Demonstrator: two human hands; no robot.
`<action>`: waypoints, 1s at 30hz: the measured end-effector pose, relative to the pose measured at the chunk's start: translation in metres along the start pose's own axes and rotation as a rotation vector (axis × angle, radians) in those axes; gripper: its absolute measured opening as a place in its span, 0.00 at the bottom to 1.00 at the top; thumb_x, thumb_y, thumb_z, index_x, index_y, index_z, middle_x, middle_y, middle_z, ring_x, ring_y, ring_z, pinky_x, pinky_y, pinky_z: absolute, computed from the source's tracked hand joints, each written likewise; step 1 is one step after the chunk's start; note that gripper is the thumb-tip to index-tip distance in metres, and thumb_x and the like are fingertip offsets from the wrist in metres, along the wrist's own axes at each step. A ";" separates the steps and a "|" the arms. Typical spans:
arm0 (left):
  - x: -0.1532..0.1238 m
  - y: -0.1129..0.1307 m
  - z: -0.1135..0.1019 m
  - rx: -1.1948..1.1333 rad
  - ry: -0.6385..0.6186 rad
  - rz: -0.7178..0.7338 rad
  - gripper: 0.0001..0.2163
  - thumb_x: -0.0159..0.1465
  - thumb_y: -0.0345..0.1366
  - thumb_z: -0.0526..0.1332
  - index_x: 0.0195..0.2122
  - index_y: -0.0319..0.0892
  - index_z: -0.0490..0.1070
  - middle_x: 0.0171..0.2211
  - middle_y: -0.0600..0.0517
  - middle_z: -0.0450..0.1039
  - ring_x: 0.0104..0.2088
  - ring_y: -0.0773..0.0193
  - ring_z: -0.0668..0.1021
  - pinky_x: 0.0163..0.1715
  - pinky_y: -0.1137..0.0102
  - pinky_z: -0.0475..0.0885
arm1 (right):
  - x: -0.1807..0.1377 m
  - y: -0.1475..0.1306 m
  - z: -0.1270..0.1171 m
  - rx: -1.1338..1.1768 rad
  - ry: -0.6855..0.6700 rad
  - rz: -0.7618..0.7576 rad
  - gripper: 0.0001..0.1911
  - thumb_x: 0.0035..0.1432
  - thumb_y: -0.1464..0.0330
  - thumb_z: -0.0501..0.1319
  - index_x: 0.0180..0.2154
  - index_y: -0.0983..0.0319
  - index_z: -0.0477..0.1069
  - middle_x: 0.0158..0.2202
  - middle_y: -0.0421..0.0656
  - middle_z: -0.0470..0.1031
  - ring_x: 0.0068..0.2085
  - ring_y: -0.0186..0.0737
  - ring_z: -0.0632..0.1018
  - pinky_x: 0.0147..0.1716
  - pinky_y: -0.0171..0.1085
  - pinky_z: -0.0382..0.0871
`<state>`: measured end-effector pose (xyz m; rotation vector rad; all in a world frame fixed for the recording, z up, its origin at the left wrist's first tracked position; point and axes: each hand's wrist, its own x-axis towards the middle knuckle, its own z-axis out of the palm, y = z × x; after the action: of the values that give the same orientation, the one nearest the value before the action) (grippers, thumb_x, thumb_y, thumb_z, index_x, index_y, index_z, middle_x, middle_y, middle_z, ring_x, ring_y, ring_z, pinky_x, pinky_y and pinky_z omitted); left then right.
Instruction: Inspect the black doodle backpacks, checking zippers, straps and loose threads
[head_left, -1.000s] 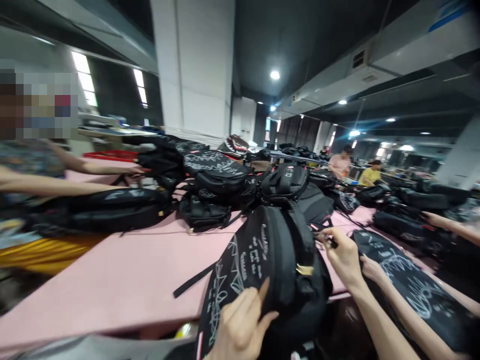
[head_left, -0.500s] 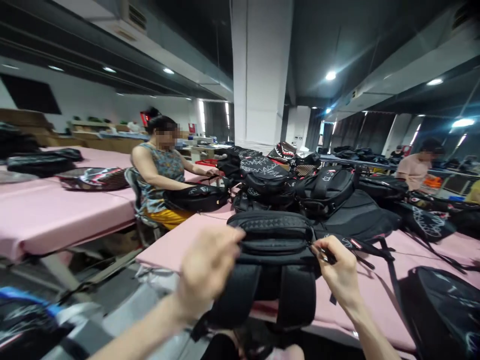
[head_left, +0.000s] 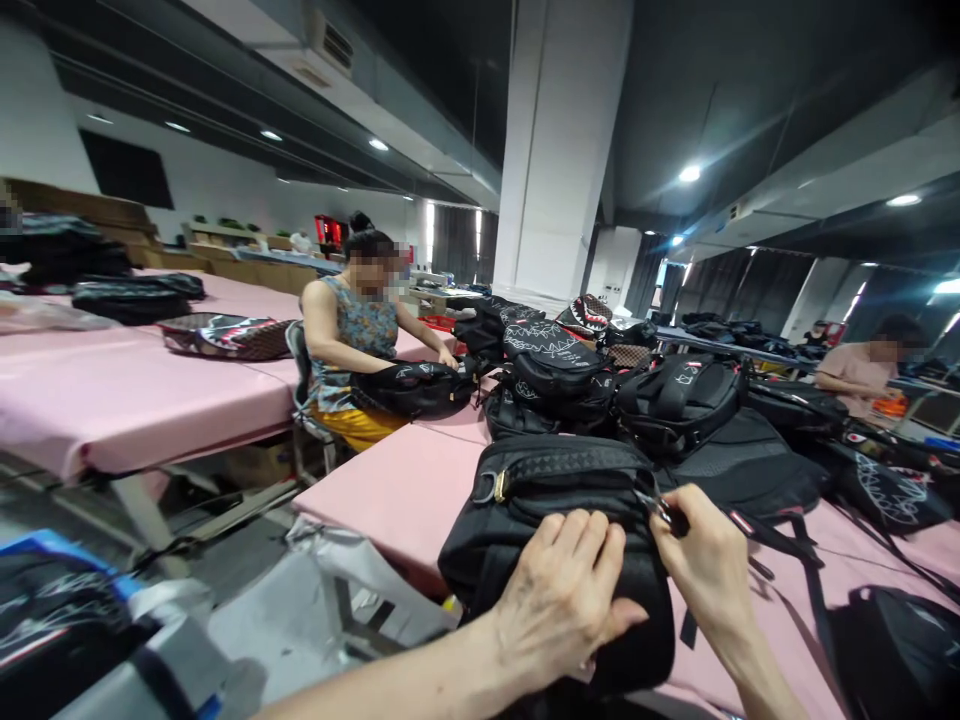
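A black backpack [head_left: 480,540] lies before me at the table's front edge, with a checkered panel along its top and a gold zipper pull [head_left: 500,487] at the left. My left hand [head_left: 559,590] rests across its front, fingers bent over the pocket and gripping the fabric, thumb pointing right. At the backpack's upper right corner, my right hand [head_left: 701,545] is closed around small thread snips [head_left: 660,510]. Their metal tips touch or nearly touch the end of the zipper seam; the handle is mostly hidden by my fingers.
Several black backpacks [head_left: 682,400] are piled behind mine on the pink table [head_left: 375,480]. Across from me at left, a co-worker [head_left: 352,330] handles a black bag [head_left: 412,388]. Another dark backpack [head_left: 896,640] lies at right. A grey bin [head_left: 172,655] stands lower left.
My left hand has come down from the bag's left side onto its front. The backpack has tilted, its straps now largely covered. My right hand stays at the right corner with the snips.
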<state>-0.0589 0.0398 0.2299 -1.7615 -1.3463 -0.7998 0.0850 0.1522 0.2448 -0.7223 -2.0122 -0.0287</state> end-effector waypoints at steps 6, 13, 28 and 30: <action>-0.023 -0.050 -0.027 -0.175 0.063 0.061 0.22 0.65 0.47 0.44 0.42 0.33 0.69 0.38 0.43 0.72 0.39 0.57 0.72 0.39 0.63 0.67 | 0.023 -0.030 0.009 0.183 -0.161 -0.085 0.06 0.55 0.67 0.58 0.35 0.61 0.69 0.34 0.44 0.73 0.35 0.39 0.75 0.32 0.34 0.68; -0.037 -0.064 -0.028 -0.345 -0.135 0.126 0.21 0.62 0.47 0.50 0.49 0.37 0.65 0.48 0.43 0.70 0.48 0.56 0.71 0.45 0.62 0.69 | 0.048 -0.089 0.007 0.340 -0.397 -0.216 0.08 0.57 0.65 0.57 0.37 0.60 0.72 0.32 0.43 0.75 0.33 0.37 0.76 0.31 0.31 0.70; -0.041 -0.033 -0.006 -0.225 -0.135 0.066 0.19 0.61 0.50 0.52 0.45 0.42 0.69 0.40 0.51 0.75 0.39 0.60 0.74 0.42 0.66 0.65 | -0.013 -0.069 -0.029 0.084 -0.161 -0.352 0.17 0.59 0.76 0.52 0.51 0.64 0.63 0.44 0.50 0.75 0.44 0.39 0.76 0.36 0.33 0.73; -0.039 -0.033 -0.008 -0.236 -0.187 0.048 0.18 0.60 0.50 0.53 0.43 0.44 0.70 0.38 0.52 0.76 0.35 0.61 0.74 0.39 0.66 0.65 | -0.007 -0.067 -0.029 0.106 -0.164 -0.262 0.17 0.57 0.76 0.54 0.50 0.64 0.65 0.43 0.49 0.75 0.44 0.39 0.76 0.39 0.34 0.73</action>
<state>-0.1008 0.0190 0.2082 -2.0885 -1.3690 -0.8106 0.0771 0.0850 0.2723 -0.4008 -2.2365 -0.0163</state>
